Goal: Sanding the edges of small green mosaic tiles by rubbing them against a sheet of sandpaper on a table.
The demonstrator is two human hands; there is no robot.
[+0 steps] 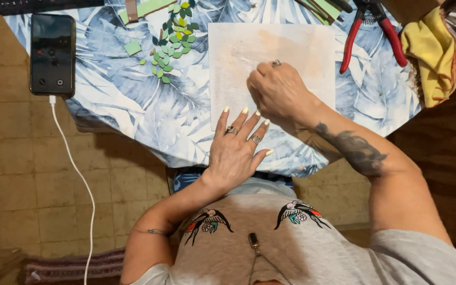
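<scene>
A pale square board [291, 45] lies on a table covered with a blue leaf-print cloth [149, 113]. My left hand [237, 148] rests flat with fingers spread on the board's near edge, holding nothing. My right hand [278, 92] is curled into a fist on the board's surface, a ring on one finger; whether something small is inside it cannot be seen. Left of the board lies a scatter of small green tile pieces [172, 45].
Red-handled pliers [373, 29] lie right of the board, with a yellow cloth [434, 53] beyond them. A black phone [52, 53] on a white cable [75, 169] sits at the table's left edge. Green strips [149, 8] lie at the far edge. Tiled floor lies below.
</scene>
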